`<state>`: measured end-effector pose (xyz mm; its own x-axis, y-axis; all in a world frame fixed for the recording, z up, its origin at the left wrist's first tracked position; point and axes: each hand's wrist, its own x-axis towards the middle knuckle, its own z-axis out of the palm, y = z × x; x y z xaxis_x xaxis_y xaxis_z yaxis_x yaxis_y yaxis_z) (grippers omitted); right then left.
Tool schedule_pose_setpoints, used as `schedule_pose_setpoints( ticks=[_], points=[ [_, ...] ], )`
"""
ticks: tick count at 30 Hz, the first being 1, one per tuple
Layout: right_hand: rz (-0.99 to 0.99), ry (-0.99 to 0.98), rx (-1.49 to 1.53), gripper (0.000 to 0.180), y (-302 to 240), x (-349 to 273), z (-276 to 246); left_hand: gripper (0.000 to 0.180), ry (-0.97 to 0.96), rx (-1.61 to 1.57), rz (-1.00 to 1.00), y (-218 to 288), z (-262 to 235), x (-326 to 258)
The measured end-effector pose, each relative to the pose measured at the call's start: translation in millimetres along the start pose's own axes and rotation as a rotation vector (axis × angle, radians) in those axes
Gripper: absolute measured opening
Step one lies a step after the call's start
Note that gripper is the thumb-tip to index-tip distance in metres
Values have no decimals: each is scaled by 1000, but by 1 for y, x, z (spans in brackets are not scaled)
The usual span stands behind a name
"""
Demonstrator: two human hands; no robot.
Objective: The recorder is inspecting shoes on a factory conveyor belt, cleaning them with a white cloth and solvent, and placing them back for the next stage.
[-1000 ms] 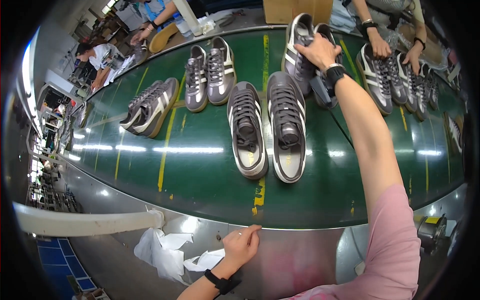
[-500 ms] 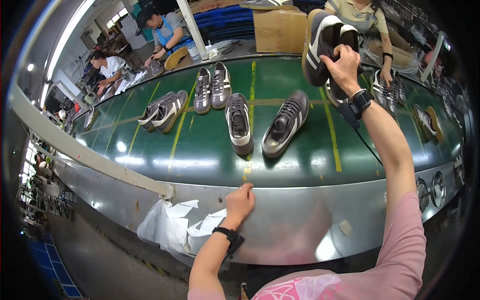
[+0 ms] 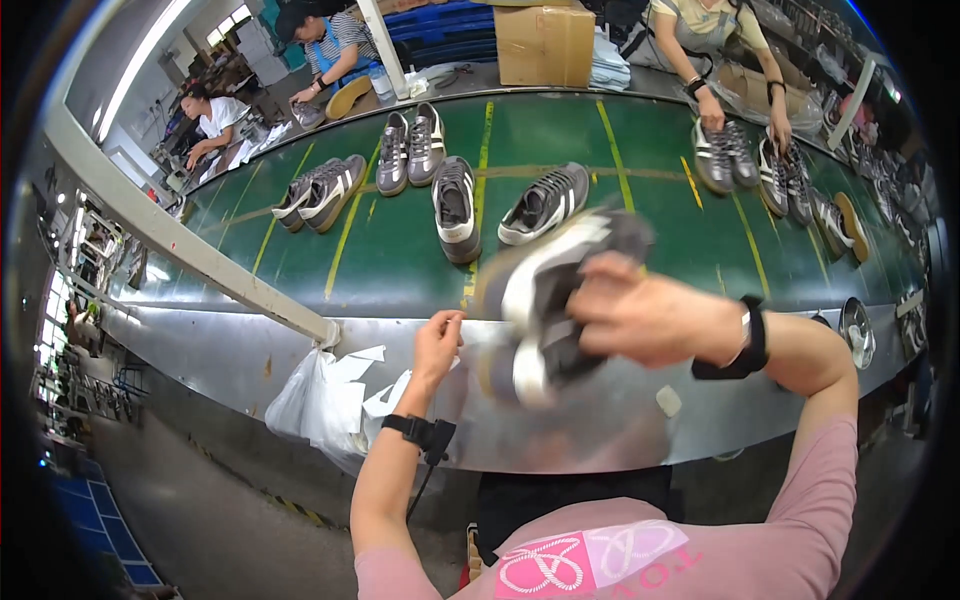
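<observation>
Two grey-and-white shoes (image 3: 535, 285), smeared by motion blur, are gripped in the right hand (image 3: 650, 315) in the head view, one above the other, over the near edge of a green belt (image 3: 390, 275) and the metal panel (image 3: 610, 435) in front of it. The blur hides exactly where the fingers press. The left hand (image 3: 437, 345) is at the belt's near edge, its fingers curled closed. Just beyond the held shoes, two more rest apart on the belt: a left shoe (image 3: 457, 215) with its toe pointing away, and a right shoe (image 3: 545, 205) slanted, toe toward the far right. Behind them a laced pair (image 3: 410, 150) stands upright; farther left, another pair (image 3: 325, 195) lies tilted. At the belt's far right side, a co-worker's hands (image 3: 711, 112) touch other shoes. A cardboard box (image 3: 545, 47) sits by the far edge, and a white plastic bag (image 3: 300, 400) hangs left of the left hand.
</observation>
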<state>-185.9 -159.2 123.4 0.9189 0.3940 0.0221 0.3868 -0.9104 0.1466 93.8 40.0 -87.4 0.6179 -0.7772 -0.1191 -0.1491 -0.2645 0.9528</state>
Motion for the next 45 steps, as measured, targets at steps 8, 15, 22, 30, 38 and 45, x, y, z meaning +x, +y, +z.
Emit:
schedule_pose_setpoints(
  ticks=[8, 15, 22, 30, 38, 45],
  points=[
    [-299, -76, 97, 12, -100, 11, 81, 39, -214, 93, -111, 17, 2, -61],
    [152, 107, 533, 36, -132, -73, 76, 29, -163, 264, 99, 28, 44, -57],
    [1160, 495, 203, 36, -154, -199, 58, 28, -544, 384, 223, 114, 108, -4],
    [1624, 538, -516, 26, -128, -376, -21, 69, -896, 853, 166, 125, 192, 22],
    [1832, 437, -113, 21, -107, -447, 7, 84, -893, 957, 96, 125, 202, 23],
    [1757, 604, -77, 16, -104, -447, 16, 65, -904, 381, -129, 153, 192, -23]
  ],
)
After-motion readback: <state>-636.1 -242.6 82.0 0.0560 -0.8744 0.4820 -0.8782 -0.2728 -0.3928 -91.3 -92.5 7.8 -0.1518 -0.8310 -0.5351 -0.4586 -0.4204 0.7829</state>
